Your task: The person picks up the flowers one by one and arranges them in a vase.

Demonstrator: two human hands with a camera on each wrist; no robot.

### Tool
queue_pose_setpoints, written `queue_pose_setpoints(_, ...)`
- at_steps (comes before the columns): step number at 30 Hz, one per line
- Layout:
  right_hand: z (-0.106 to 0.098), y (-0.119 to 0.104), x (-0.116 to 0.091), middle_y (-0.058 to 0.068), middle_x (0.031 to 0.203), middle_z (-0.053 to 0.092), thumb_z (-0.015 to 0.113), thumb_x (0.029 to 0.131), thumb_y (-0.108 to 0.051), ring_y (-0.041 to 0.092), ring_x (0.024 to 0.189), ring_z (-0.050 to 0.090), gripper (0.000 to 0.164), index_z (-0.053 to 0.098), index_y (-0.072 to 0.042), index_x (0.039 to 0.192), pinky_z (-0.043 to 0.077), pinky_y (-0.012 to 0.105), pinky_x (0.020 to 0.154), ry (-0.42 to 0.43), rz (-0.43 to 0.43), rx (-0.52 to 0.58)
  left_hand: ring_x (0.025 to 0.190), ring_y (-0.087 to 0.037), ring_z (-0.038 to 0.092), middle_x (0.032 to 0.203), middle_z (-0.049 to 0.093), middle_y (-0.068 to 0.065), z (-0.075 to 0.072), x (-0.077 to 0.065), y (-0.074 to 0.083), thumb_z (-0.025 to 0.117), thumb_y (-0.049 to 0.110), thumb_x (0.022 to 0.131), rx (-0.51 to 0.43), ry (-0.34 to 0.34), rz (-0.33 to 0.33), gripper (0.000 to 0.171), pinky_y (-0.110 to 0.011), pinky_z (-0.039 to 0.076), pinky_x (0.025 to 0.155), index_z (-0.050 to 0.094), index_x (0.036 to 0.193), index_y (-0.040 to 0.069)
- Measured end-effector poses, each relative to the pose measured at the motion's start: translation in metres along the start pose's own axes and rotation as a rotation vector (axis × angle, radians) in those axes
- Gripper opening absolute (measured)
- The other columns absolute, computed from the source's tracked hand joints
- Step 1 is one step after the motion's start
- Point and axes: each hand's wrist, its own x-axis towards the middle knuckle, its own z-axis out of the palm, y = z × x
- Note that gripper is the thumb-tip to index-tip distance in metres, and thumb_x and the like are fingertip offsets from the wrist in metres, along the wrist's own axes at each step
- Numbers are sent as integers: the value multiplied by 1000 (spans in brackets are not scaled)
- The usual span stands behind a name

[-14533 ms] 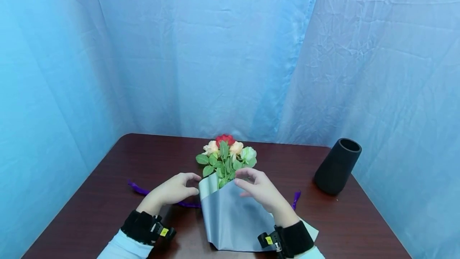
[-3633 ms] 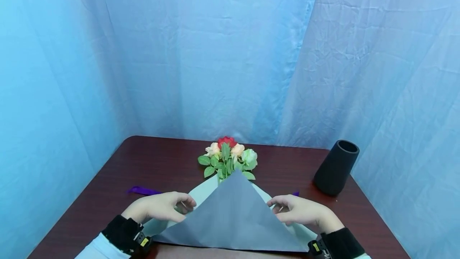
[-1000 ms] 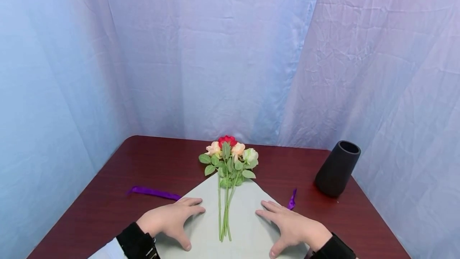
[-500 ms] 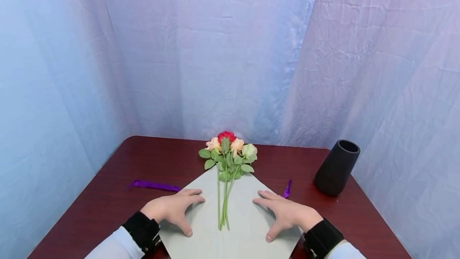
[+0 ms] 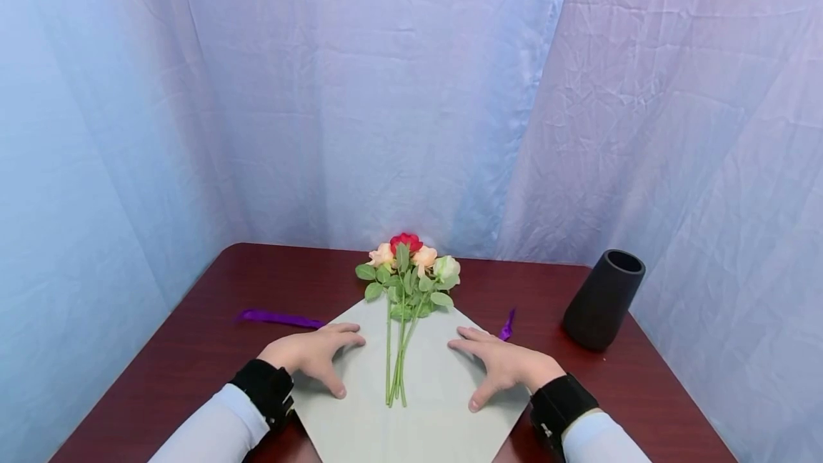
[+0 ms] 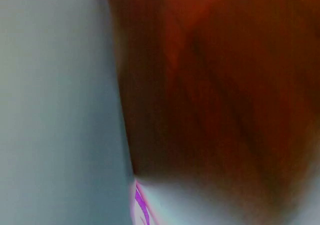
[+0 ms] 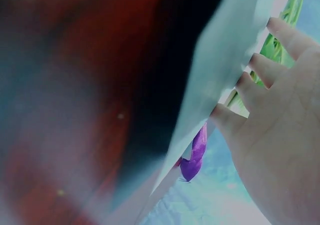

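A bunch of flowers (image 5: pixel 409 284), with ruffled red, peach and pale green heads, oval leaves and thin bare stems, lies on a smooth, pale, diamond-shaped sheet (image 5: pixel 418 434), its heads projecting past the far corner. The left hand (image 5: pixel 313 354) and right hand (image 5: pixel 506 363) rest on opposite sides of the sheet, fingers spread and extended. Glossy purple ribbon (image 5: pixel 279 318) shows at both edges. A matte black, tapering vase (image 5: pixel 603 302) stands on the reddish-brown table (image 5: pixel 173 377), before a creased bluish curtain (image 5: pixel 386 91)
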Motion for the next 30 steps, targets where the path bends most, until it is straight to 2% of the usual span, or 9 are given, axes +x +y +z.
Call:
queue_pose_setpoints(5,-2,3,4,14,167,19,93,68,-48,38,154,11,107,41,-18,157,26,64,113,-3,-3,5,151,-32,23,163,31,-6,-2,4,-2,92,33,69,-17,0,-3,87,-53,35,110,53,146,21)
queue_pose_setpoints(15,-3,3,6,14,167,18,93,69,-46,38,153,11,107,40,-18,158,26,64,113,-12,-3,13,151,-33,23,163,31,-7,-4,3,-2,92,33,70,-23,-2,-8,87,-54,34,111,53,147,20)
queue_pose_setpoints(21,-7,5,6,14,167,19,92,70,-48,37,153,12,106,40,-18,158,26,64,113,-34,-22,8,151,-34,23,164,30,-6,-2,0,6,92,34,71,-35,-6,-51,87,-54,35,110,53,147,20)
queue_pose_setpoints(26,-10,5,8,10,168,19,92,70,-50,33,154,14,106,40,-22,158,27,61,113,-35,-20,-23,151,-33,23,164,30,-6,-2,-3,7,92,34,70,-26,3,-68,88,-54,35,111,53,147,20)
queue_pose_setpoints(30,-12,5,12,11,167,20,91,70,-50,33,154,13,106,40,-21,158,26,61,114,-39,-51,-32,151,-34,22,164,30,-6,-3,-7,7,92,33,71,-29,8,-83,87,-55,34,111,53,147,20)
